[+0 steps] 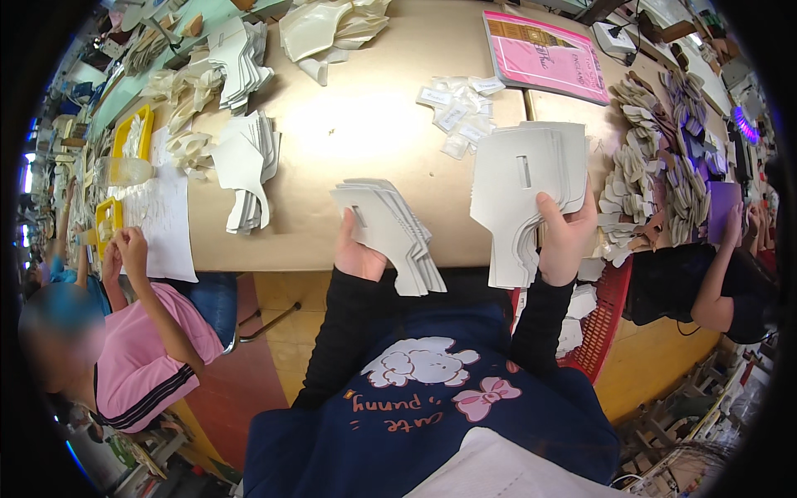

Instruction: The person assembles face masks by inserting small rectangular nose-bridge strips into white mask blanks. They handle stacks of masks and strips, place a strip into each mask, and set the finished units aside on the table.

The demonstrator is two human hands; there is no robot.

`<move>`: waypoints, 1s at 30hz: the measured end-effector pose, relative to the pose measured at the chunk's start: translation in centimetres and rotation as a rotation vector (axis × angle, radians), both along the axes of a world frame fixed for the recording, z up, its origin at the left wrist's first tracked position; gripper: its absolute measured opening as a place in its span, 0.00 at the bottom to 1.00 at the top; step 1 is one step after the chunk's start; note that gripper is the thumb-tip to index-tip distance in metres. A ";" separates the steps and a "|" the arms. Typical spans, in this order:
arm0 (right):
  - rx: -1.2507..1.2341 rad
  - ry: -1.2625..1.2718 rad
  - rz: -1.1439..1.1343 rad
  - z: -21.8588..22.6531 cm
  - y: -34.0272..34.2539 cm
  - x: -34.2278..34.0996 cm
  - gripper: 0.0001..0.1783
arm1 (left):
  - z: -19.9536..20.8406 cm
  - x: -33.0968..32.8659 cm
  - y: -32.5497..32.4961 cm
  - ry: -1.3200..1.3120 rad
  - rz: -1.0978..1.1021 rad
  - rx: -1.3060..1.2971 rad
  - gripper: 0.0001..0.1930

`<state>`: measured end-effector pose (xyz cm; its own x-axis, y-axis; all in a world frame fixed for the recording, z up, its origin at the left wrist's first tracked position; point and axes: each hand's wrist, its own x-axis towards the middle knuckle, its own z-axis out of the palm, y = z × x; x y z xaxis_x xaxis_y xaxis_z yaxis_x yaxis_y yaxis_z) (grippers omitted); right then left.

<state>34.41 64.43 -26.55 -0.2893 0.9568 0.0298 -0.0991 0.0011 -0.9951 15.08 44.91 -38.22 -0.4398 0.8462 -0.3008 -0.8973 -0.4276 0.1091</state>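
My left hand (359, 256) grips a fanned stack of pale grey-white cut pieces (390, 228), each with a narrow slot and a tapering end. In my right hand (569, 236) is a second stack of like-shaped pieces (519, 170), held upright with the thumb across its face. Both stacks are over the table's near edge, apart from each other. Beyond the right stack, small clear packets with white labels (458, 109) lie in a loose pile. Left of my hands, another stack of the same shape (246, 166) rests on the table.
More cut pieces (237, 62) sit at the far left, and pale sheets (332, 29) at the back. A pink notebook (548, 58) lies back right. Heaped pieces (635, 183) cover the right side. A red basket (604, 319) stands below the edge. Co-workers sit at both sides.
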 end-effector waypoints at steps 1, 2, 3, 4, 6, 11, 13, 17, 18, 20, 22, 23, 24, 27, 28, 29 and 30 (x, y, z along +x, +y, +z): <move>-0.014 -0.003 -0.012 -0.1 0.4 0.2 0.26 | 0.0 -0.4 -0.1 -0.006 -0.010 0.025 0.26; -0.042 -0.020 -0.041 0.0 0.6 0.4 0.26 | 0.1 -0.8 -0.2 0.001 -0.021 0.005 0.26; -0.036 -0.010 -0.038 0.0 0.7 0.6 0.26 | 0.2 -1.1 -0.3 0.009 -0.031 -0.016 0.26; 0.007 -0.008 0.002 0.2 0.8 0.8 0.26 | 0.4 -1.4 -0.3 0.018 -0.042 -0.039 0.27; 0.053 -0.026 0.041 0.8 0.8 1.1 0.25 | 0.9 -1.7 -0.1 0.034 -0.004 -0.109 0.26; 0.462 -0.639 0.359 1.2 0.2 0.6 0.30 | 2.5 -2.0 0.2 0.184 -0.027 -0.341 0.24; 0.648 -0.790 0.506 -0.4 -0.3 -1.3 0.31 | 2.8 -2.1 0.3 0.193 -0.036 -0.376 0.24; 0.759 -0.872 0.555 -2.7 -1.5 -3.0 0.32 | 2.9 -2.0 0.4 0.202 -0.010 -0.364 0.24; 0.704 -0.832 0.552 -2.8 -1.5 -2.9 0.31 | 3.0 -1.9 0.3 0.208 0.002 -0.368 0.24; 0.581 -0.776 0.526 -2.6 -1.2 -2.4 0.29 | 3.3 -1.8 0.2 0.224 0.014 -0.411 0.23; 0.633 -0.620 0.424 -2.2 -1.1 -2.0 0.27 | 3.9 -2.0 0.1 0.286 0.014 -0.460 0.22; 0.614 -0.585 0.394 -1.8 -1.2 -1.7 0.26 | 4.3 -2.1 0.0 0.336 0.010 -0.495 0.21; 0.593 -0.560 0.372 -1.6 -1.3 -1.5 0.25 | 4.8 -2.3 -0.2 0.378 0.002 -0.552 0.21; 0.589 -0.640 0.325 -1.8 -1.6 -1.9 0.25 | 6.7 -3.0 -1.1 0.589 -0.046 -0.632 0.20; 0.551 -0.703 0.333 -2.0 -1.7 -2.3 0.26 | 7.2 -3.2 -1.3 0.598 -0.046 -0.619 0.20; 0.520 -0.755 0.348 -2.4 -1.7 -2.8 0.27 | 7.7 -3.4 -1.6 0.600 -0.032 -0.597 0.20; 0.443 -0.846 0.364 -2.7 -1.6 -3.4 0.28 | 8.2 -3.7 -1.9 0.605 -0.011 -0.555 0.20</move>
<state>31.04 62.88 -29.28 -0.6505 0.7594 0.0106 0.5685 0.4961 -0.6562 11.37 42.97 -30.05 -0.6524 0.6493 -0.3909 -0.6197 -0.1602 0.7683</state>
